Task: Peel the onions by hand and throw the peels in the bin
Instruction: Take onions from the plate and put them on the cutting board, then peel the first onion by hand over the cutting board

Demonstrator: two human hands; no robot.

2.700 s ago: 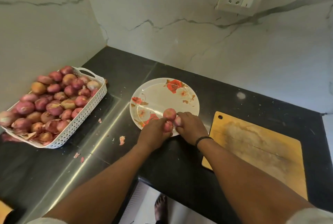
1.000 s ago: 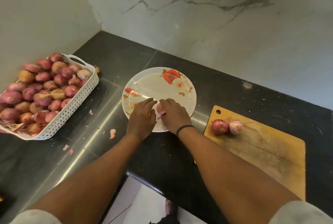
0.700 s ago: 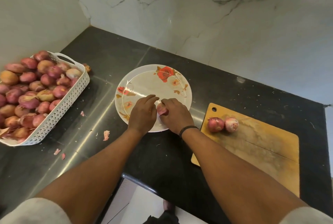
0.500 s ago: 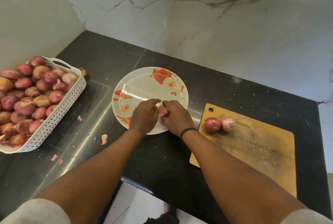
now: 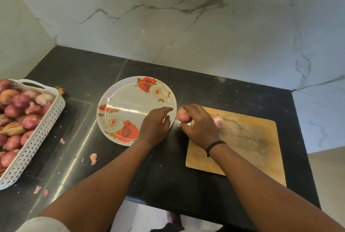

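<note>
Right hand (image 5: 200,129) had its grip closed round an onion (image 5: 183,115) at the left edge of the cutting board (image 5: 242,144), with another onion (image 5: 217,121) on the board just to its right. Left hand (image 5: 155,126) lay relaxed and empty over the plate (image 5: 130,101) rim, while the basket (image 5: 37,133) of unpeeled onions sat well off on the left of the surface, nearer that hand.

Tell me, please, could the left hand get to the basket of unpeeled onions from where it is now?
Probably yes. The left hand rests open over the plate's right edge, holding nothing, and only bare countertop with peel scraps lies between the plate and the basket, whose top is open.
</note>
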